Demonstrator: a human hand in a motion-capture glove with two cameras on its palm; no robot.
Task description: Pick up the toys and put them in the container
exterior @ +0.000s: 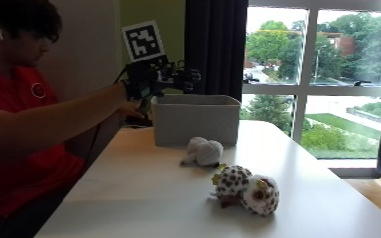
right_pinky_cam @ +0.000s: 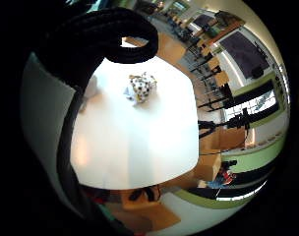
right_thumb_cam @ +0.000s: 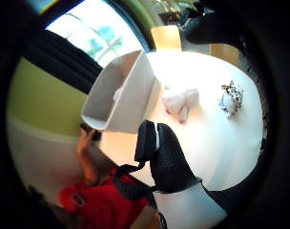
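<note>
A spotted owl toy [exterior: 246, 189] is lying on its side on the white table [exterior: 144, 198], well apart from the grey container [exterior: 196, 120] and on the side of it nearer the outside camera. A white plush toy [exterior: 202, 150] is lying between the owl and the container, just in front of the container's front wall and not touching it as far as the outside view is showing. In the thumb side palm view the same order is showing: the container [right_thumb_cam: 121, 95], then the white plush toy [right_thumb_cam: 180, 102] beside its wall, then the spotted owl toy [right_thumb_cam: 231, 99] farther out on the table [right_thumb_cam: 216, 143]. The little finger side palm view is looking down on the owl [right_pinky_cam: 141, 87] sitting alone on the bright tabletop [right_pinky_cam: 139, 142]. The container is standing upright at the table's far end, close to the window [exterior: 322, 74] and the dark curtain [exterior: 216, 47]. The gloved right hand [exterior: 160, 79] is hovering above the container's rear left rim, with its fingers reaching out over the opening and holding nothing; the gloved fingers [right_thumb_cam: 166, 157] are looking relaxed rather than curled around anything. The person in a red shirt [exterior: 19, 148] is sitting at the container's left side, arm stretching toward it.
</note>
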